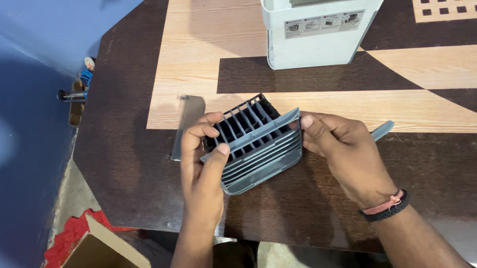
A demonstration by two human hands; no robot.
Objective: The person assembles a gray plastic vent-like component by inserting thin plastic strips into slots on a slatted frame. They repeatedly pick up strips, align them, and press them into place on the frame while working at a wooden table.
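Gripping from both sides, the left hand has its fingers curled over the top left edge and its thumb pressed on the front slats, while the right hand pinches the right edge of the same piece: a grey plastic louvred grille with a block of dark vertical fins behind it. It is held just above the counter in the middle of the frame, tilted so the horizontal slats face the camera. The grille looks whole, its slats evenly spaced and its corners rounded. It is already off and apart from the white boxy plastic appliance with a grey top panel, which stands well apart at the upper middle of the frame; my judgement is that the grille belongs to it, and whether any more has been done I cannot tell. A flat grey plastic strip lies on the counter just left of the left hand, and another thin grey piece shows beyond the right hand. An open brown cardboard box sits on the floor at lower left.
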